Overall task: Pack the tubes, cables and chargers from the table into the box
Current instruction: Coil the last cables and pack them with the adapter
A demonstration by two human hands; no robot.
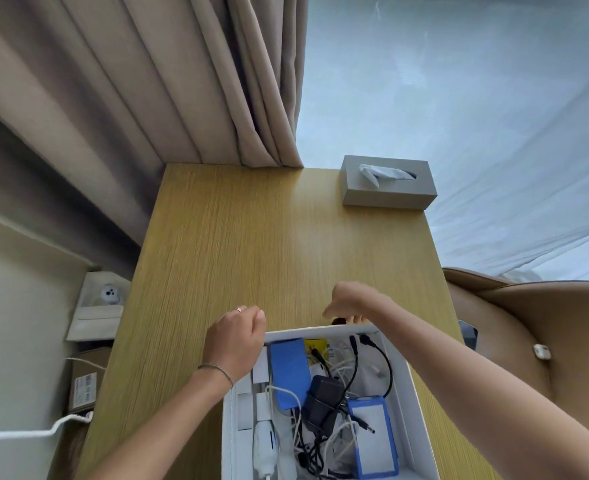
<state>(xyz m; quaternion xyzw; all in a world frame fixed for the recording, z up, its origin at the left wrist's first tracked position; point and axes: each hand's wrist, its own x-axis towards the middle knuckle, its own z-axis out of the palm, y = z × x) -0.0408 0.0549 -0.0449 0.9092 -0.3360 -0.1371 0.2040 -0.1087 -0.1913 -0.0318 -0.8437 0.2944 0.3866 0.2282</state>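
Note:
A white box (411,382) stands at the table's near edge. It holds a black charger (322,398), black cables (383,355), white cables (286,393), a white adapter (264,445) and two blue flat packs (291,368). My left hand (235,337) lies over the box's far-left corner with its fingers curled on the rim. My right hand (353,303) hangs just beyond the far wall, fingers bent down behind it. A small dark thing (338,321) shows under those fingers, mostly hidden by the rim.
The wooden table (268,244) runs away from me, with a grey tissue box (388,181) at its far right corner. Curtains hang behind. A brown chair (535,317) stands on the right, and cartons and a white cord (26,433) lie on the left.

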